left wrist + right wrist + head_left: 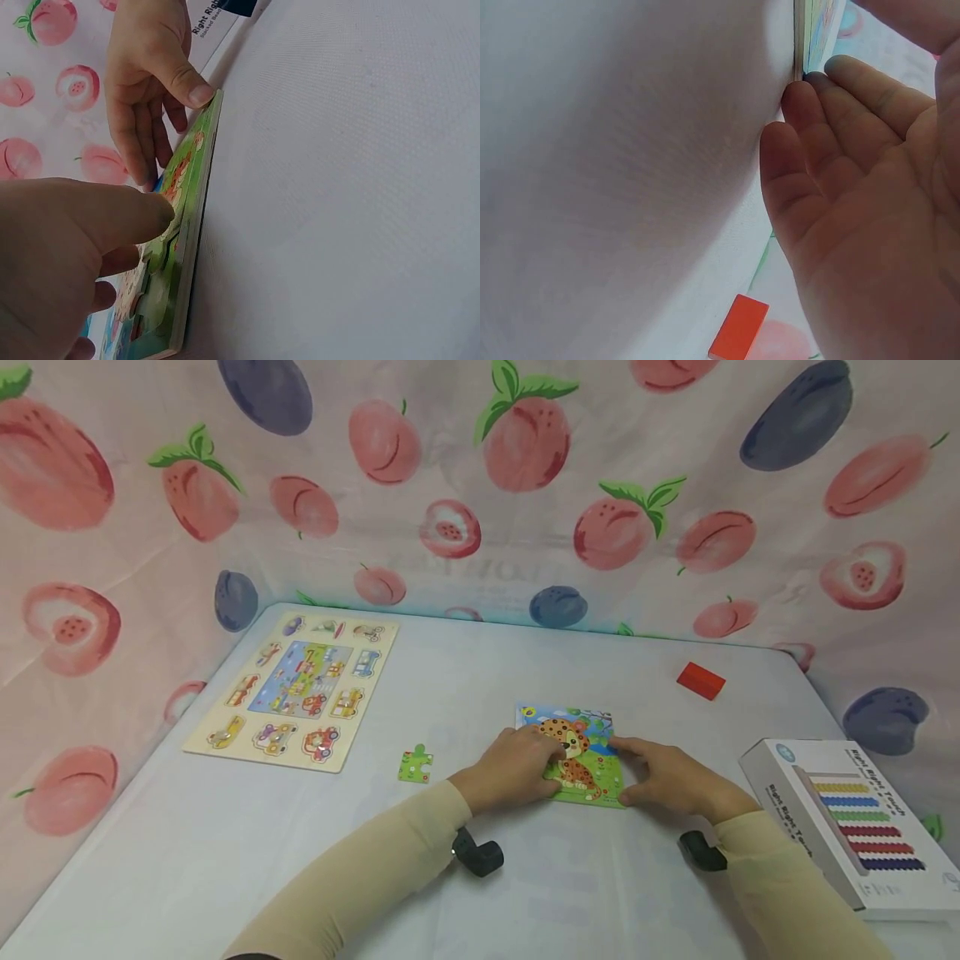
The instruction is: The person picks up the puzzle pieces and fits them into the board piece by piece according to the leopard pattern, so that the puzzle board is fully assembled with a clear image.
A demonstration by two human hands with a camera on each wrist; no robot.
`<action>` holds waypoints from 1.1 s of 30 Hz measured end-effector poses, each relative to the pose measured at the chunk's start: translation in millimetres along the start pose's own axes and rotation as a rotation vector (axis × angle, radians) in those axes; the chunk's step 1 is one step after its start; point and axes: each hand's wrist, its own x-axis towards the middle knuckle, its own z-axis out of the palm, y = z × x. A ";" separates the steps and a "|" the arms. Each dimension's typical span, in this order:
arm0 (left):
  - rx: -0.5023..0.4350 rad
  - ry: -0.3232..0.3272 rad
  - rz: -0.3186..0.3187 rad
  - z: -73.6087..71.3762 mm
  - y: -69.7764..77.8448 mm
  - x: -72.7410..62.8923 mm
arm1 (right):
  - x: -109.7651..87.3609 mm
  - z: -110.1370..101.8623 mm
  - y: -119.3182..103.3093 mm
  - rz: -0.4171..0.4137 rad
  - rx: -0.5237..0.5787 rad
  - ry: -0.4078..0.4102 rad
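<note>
A leopard jigsaw puzzle [581, 777] in a flat tray lies on the table. My left hand [517, 766] rests over its left part, the fingertips touching the picture. In the left wrist view, a sunken, duller green patch with a stepped edge shows near the corner of the puzzle [157, 300] by that hand. My right hand [671, 781] is at the right edge, thumb by the near corner and fingers farther up the side, spread rather than curled. A loose green puzzle piece [416, 764] lies left of the left hand.
A wooden peg board [352, 652] with vehicle pictures lies at the back left. Toward the back right is a red block [701, 681]. A white box [817, 827] printed with coloured bead rows stands at the right, beside the right forearm. Fruit-patterned cloth [510, 560] borders the table.
</note>
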 end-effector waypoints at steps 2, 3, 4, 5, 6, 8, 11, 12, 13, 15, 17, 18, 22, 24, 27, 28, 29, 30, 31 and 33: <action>-0.006 0.004 0.004 0.2 0.2 0.1 | 0.3 0.2 0.3 -0.003 0.001 0.004; -0.010 0.005 0.007 0.5 0.2 0.2 | 0.4 0.3 0.5 -0.006 0.002 0.006; -0.012 0.005 0.010 1.2 0.2 0.4 | 0.5 0.4 0.8 -0.008 0.001 0.008; -0.011 0.010 0.014 1.9 0.2 0.6 | 0.6 0.5 0.9 -0.008 0.001 0.008; -0.012 0.009 0.015 2.5 0.2 0.8 | 0.7 0.5 1.1 -0.008 0.001 0.007; -0.020 0.007 0.014 4.0 0.1 1.2 | 0.8 0.6 1.3 -0.006 0.000 0.007; -0.028 0.004 0.008 5.9 0.0 2.4 | 0.7 0.7 1.4 -0.001 -0.002 0.003; -0.035 0.000 0.003 6.1 0.0 2.6 | 0.7 0.8 1.4 0.002 -0.001 0.001; -0.038 0.000 0.000 6.4 -0.1 3.1 | 0.7 0.8 1.3 0.003 0.000 0.001; -0.041 0.002 -0.003 7.1 -0.2 3.9 | 0.6 1.0 1.1 0.007 0.002 -0.001; -0.040 0.006 -0.004 7.6 -0.3 4.4 | 0.4 1.2 0.9 0.011 0.006 -0.001; -0.039 0.007 -0.004 7.7 -0.2 4.4 | 0.4 1.3 0.8 0.012 0.009 -0.001; -0.054 0.013 -0.013 4.6 -0.7 1.4 | 0.6 1.6 -0.2 0.014 0.015 0.003; -0.071 0.015 -0.024 0.6 -1.7 -1.4 | 0.9 1.8 -0.4 0.013 0.012 0.006; -0.088 0.018 -0.033 -5.4 -6.3 -5.7 | 1.0 2.1 -0.1 0.017 0.004 0.006; -0.092 0.018 -0.034 -8.0 -8.0 -7.3 | 1.0 2.3 0.0 0.020 0.002 0.005; -0.098 0.020 -0.033 -10.3 -10.0 -8.8 | 1.0 2.3 0.0 0.022 0.000 0.005; -0.099 0.023 -0.031 -12.5 -12.2 -10.2 | 0.8 2.1 0.1 0.024 -0.002 0.004; -0.101 0.025 -0.031 -14.2 -14.6 -11.6 | 0.8 2.1 0.2 0.026 -0.003 0.004; -0.103 0.030 -0.032 -18.4 -18.7 -14.6 | 0.8 2.1 0.1 0.027 -0.003 0.006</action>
